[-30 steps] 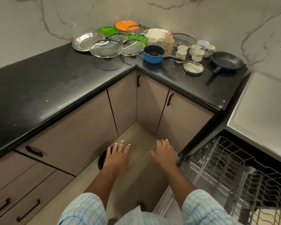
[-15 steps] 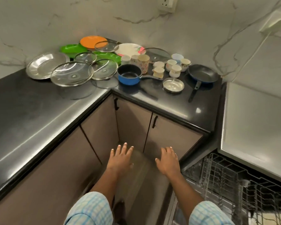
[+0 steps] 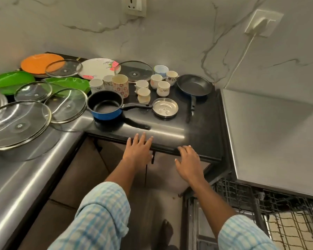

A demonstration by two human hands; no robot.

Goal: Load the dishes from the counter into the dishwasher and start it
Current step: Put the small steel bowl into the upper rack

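Left hand [image 3: 138,152] and right hand [image 3: 188,164], fingers spread, empty, at the counter [image 3: 203,136] edge.

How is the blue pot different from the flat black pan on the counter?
The blue saucepan is deep with tall walls; the frying pan is shallow and wider. The saucepan's handle points right, toward the small steel dish; the frying pan's handle points toward the front edge of the counter. Both are black inside, empty and upright.
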